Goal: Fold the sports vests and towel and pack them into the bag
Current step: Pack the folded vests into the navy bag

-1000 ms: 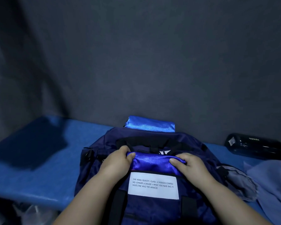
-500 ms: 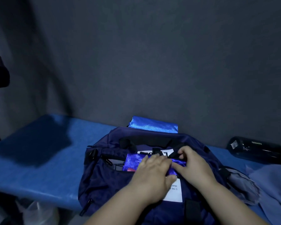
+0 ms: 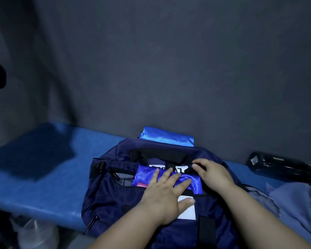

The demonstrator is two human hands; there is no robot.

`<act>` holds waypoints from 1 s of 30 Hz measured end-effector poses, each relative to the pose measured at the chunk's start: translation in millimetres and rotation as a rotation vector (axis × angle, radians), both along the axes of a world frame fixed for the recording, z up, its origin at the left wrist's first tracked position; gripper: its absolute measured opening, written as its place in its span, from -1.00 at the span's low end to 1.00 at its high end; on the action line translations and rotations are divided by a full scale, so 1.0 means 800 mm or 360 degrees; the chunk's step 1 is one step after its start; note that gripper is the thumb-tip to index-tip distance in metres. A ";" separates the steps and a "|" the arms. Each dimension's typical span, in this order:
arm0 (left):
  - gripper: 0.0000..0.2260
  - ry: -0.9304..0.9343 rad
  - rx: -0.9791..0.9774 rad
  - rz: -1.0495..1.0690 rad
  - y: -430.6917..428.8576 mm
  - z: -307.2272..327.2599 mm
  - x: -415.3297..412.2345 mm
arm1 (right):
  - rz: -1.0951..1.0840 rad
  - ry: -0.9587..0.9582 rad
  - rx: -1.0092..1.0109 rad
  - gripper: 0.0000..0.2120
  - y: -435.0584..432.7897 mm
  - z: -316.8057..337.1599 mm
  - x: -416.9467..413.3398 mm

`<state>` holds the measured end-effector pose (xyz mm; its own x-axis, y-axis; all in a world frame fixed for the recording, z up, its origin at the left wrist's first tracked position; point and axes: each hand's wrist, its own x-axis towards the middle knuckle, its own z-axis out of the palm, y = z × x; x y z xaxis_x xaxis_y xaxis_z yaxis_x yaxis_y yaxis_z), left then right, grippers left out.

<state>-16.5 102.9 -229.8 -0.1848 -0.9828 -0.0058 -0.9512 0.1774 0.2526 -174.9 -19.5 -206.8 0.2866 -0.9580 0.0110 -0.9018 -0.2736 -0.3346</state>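
A dark navy cloth bag [image 3: 111,200] sits on a long blue table [image 3: 43,186] by a grey wall. The top of the bag is open. A shiny blue folded vest [image 3: 145,174] lies in the opening, part way in, with a bit of pink showing at its near edge.

The left hand [image 3: 163,196] lies flat on top of this vest. Its fingers are straight and spread, so it presses down and does not grab. The thumb rests on a white label [image 3: 188,212] on the front of the bag.

The right hand [image 3: 214,175] is at the right end of the vest, just beside the left hand. Its fingers bend over the far edge of the opening, near a black strap. I cannot tell if it is holding anything.

Another shiny blue folded vest [image 3: 167,139] lies behind the bag, by the wall. To the right, a grey-blue towel [image 3: 298,207] lies crumpled on the table, and a dark bottle [image 3: 284,165] lies on its side behind it.
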 end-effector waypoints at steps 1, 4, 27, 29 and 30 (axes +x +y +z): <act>-0.11 -0.0004 -0.0004 0.0005 -0.001 -0.002 0.000 | 0.0005 -0.0053 0.0080 -0.74 -0.003 0.002 0.000; -0.10 -0.0006 -0.0003 0.0021 -0.003 -0.006 -0.002 | 0.0041 -0.0141 0.0233 -0.83 -0.009 0.008 0.003; -0.04 -0.0025 0.0086 0.0076 -0.004 0.000 -0.002 | -0.0196 -0.0955 0.0454 -0.71 -0.013 0.026 0.017; -0.03 -0.0017 0.0090 0.0082 -0.003 0.001 -0.002 | -0.0228 -0.1089 0.0391 -0.78 -0.015 0.032 0.018; -0.03 -0.0011 0.0091 0.0085 -0.002 0.001 -0.002 | -0.0222 -0.1116 0.0361 -0.81 -0.016 0.036 0.018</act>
<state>-17.9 101.2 -228.8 -0.1320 -0.9892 -0.0632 -0.9606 0.1119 0.2546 -160.6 -32.1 -178.2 0.1607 -0.9854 -0.0560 -0.4774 -0.0279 -0.8782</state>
